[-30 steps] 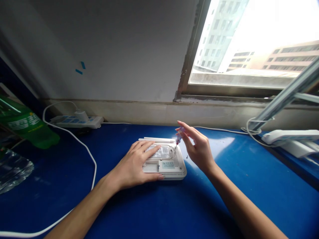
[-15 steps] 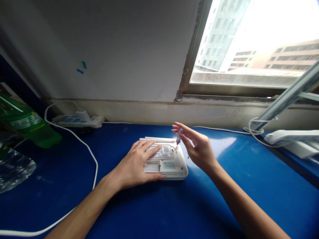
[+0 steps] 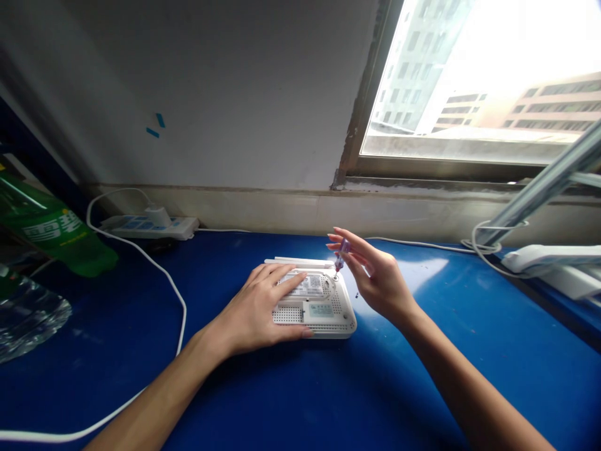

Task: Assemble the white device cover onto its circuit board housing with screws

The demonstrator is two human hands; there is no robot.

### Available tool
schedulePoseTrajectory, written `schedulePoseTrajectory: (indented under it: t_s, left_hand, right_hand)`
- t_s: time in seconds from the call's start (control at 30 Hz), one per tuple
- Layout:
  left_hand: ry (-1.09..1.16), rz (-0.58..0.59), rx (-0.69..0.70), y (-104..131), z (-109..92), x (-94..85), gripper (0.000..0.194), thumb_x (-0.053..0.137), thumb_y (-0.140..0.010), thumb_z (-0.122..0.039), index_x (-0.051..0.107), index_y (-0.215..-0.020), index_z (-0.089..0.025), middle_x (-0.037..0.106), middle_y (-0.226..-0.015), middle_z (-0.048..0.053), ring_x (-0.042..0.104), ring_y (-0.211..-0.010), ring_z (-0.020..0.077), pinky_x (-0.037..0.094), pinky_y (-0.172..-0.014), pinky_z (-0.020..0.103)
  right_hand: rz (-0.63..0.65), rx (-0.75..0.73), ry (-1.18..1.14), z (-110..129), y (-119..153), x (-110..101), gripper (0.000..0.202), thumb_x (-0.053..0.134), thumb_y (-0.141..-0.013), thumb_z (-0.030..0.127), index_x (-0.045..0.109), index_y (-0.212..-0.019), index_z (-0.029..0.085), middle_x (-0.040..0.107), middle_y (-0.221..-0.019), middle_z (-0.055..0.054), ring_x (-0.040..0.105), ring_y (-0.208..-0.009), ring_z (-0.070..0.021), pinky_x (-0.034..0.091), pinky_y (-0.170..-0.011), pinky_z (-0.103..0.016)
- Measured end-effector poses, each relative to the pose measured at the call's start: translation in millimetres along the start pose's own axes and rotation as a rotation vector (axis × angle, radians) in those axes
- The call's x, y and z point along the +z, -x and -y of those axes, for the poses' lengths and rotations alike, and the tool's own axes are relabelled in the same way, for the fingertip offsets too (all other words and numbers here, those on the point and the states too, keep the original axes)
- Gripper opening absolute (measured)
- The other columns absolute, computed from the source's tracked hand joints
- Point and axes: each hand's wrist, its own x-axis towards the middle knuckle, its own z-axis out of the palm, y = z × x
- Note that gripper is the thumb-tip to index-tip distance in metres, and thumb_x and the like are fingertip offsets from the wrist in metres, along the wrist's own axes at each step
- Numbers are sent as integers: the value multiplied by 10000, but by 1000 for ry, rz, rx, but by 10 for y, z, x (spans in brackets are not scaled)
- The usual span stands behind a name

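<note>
A white router [image 3: 323,322] lies with its vented, labelled underside up and its folded antennas [image 3: 300,262] along the far edge. My left hand [image 3: 265,304] spans its left part and holds it down, fingers spread over the label and thumb along the near edge. A small screwdriver [image 3: 344,247] with a clear purplish handle is pinched in my right hand [image 3: 375,269]. Its tip points down at the round screw hole in the router's far right corner; whether it touches a screw is too small to tell. Tiny dark bits, perhaps screws [image 3: 357,295], lie right of the router.
At the left stand a green soda bottle [image 3: 61,232] and a clear plastic bottle [image 3: 32,316]. A power strip [image 3: 178,228] sits by the wall, and a white cable [image 3: 164,272] curves across the blue table [image 3: 300,401]. A metal stand [image 3: 530,194] and white device [image 3: 549,257] are at the right.
The screwdriver handle leans slightly more to the right, and my right fingers have shifted a little on it. My left hand and the router keep their places; the view has moved slightly.
</note>
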Motion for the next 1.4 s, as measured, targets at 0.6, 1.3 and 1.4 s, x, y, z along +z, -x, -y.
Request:
schedulePoseTrajectory:
  t_s: [0.6,1.3,1.4]
  left_hand:
    - [31,-21,8,1,5,-4,953,660,-802,-816,488,-1566,-274,449,-1621,114,386,-1473,377,294,-1233,586]
    - [34,-23,0,6,10,8,968,640,-797,-838,481,-1570,-279,441,-1627,115,357,-1496,378,266,-1244,594]
    - [38,-17,-10,6,0,4,977,635,-795,-844,477,-1573,-276,432,-1632,125,352,-1498,387,273,-1236,606]
  right_hand:
    - [2,-13,41,-4,9,-37,431,647,-992,201,618,-1422,202,786,-1053,-48,771,-970,-195,642,-924,-351]
    - [2,5,210,27,16,-32,373,703,-957,237,650,-1327,239,799,-977,-18,791,-892,-215,624,-868,-337]
    - [-80,-24,316,25,30,45,382,706,-952,252,660,-1330,223,801,-933,-29,795,-824,-228,637,-797,-338]
